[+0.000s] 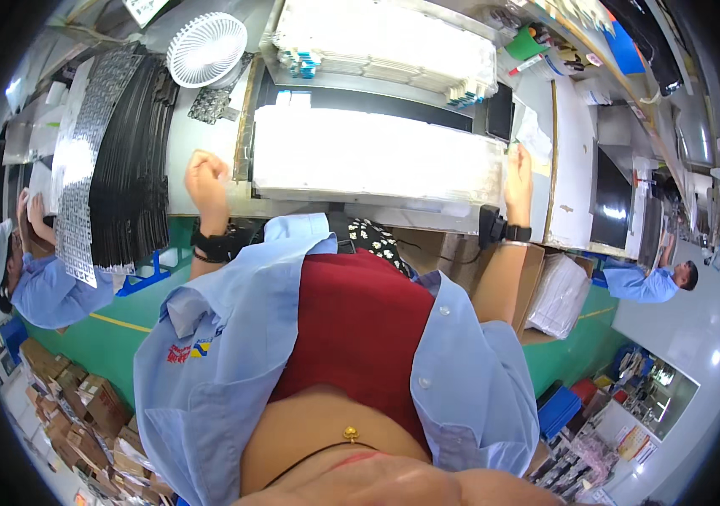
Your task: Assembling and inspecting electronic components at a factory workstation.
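Observation:
In front of me lies a bright white lit panel (377,156) in a metal frame. My left hand (206,179) hovers just left of the panel, its fingers curled in and closed. Whether anything thin sits between its fingertips cannot be made out. At the panel's right end, my right hand (518,177) is seen edge-on with the fingers pressed together. It is beside or touching the panel's edge, and what it may hold is hidden by glare.
Left stands a fanned stack of dark perforated sheets (132,160). A white round fan-like grille (206,49) is beyond it. Behind the panel sits a tray of stacked pale sheets (385,38). A dark flat device (500,111) lies back right. Co-workers sit at far left (56,282) and right (651,282).

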Demonstrator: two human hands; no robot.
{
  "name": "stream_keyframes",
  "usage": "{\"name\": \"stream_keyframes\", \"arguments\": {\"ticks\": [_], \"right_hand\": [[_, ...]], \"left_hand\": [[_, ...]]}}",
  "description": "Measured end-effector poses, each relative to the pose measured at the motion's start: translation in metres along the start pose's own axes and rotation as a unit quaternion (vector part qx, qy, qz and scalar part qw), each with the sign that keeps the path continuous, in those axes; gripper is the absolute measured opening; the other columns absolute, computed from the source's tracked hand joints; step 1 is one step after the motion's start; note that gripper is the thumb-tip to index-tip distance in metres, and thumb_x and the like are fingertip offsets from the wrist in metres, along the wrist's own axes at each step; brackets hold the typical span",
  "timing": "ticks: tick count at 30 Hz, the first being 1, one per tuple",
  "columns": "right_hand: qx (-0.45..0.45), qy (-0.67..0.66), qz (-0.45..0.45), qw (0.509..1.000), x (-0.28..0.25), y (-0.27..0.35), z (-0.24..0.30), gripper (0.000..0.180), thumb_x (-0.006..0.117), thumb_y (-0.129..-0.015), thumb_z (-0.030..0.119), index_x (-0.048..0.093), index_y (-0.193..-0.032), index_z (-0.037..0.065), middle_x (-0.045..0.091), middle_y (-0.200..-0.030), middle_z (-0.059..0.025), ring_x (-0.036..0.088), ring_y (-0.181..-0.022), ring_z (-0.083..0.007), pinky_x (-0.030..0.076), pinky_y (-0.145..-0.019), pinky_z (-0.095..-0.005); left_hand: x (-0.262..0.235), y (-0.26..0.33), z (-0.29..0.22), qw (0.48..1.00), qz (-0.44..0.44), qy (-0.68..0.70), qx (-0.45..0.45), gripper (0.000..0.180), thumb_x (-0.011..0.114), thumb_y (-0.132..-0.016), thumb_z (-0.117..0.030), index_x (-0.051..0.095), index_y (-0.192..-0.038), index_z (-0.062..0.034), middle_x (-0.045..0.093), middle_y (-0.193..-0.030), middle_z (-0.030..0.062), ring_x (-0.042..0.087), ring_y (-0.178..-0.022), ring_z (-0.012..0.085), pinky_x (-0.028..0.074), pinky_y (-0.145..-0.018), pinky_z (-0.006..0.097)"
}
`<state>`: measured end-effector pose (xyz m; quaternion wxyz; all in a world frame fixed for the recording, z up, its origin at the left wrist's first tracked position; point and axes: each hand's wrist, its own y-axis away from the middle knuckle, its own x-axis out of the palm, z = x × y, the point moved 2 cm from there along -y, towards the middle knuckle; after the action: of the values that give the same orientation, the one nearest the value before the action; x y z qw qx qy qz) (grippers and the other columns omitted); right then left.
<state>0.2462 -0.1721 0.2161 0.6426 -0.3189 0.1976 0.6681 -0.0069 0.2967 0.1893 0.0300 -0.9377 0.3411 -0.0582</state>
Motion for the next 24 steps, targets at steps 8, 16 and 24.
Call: {"name": "stream_keyframes", "arguments": {"ticks": [8, 16, 24], "right_hand": [[-0.46, -0.246, 0.204, 0.829, 0.106, 0.121, 0.305, 0.045, 0.064, -0.075, 0.035, 0.054, -0.108, 0.006, 0.051, -0.117, -0.0122, 0.047, -0.108, -0.0318, 0.035, -0.096, -0.0427], [-0.561, -0.156, 0.189, 0.791, 0.154, 0.165, 0.327, 0.053, 0.059, -0.072, 0.052, 0.061, -0.106, 0.011, 0.056, -0.114, -0.0097, 0.049, -0.111, -0.0293, 0.029, -0.101, -0.0521], [-0.385, -0.097, 0.202, 0.895, 0.17, 0.084, 0.203, 0.054, 0.057, -0.082, 0.039, 0.047, -0.122, 0.004, 0.05, -0.119, -0.0193, 0.046, -0.113, -0.0349, 0.033, -0.101, -0.0432]], "left_hand": [[0.021, 0.014, -0.069, 0.901, 0.237, 0.338, -0.134, 0.012, 0.041, -0.087, -0.016, 0.043, -0.091, -0.0044, 0.041, -0.071, 0.0043, 0.04, -0.063, 0.0137, 0.036, -0.058, 0.026], [0.047, 0.06, -0.052, 0.843, 0.342, 0.382, 0.163, 0.065, 0.035, -0.092, -0.046, 0.027, -0.136, 0.0015, 0.037, -0.135, 0.0233, 0.036, -0.126, 0.0303, 0.03, -0.102, 0.038], [0.092, 0.028, -0.036, 0.914, 0.211, -0.3, 0.173, 0.042, 0.037, -0.094, -0.02, 0.041, -0.127, 0.0059, 0.034, -0.137, 0.023, 0.03, -0.13, 0.0347, 0.019, -0.108, 0.044]]}}
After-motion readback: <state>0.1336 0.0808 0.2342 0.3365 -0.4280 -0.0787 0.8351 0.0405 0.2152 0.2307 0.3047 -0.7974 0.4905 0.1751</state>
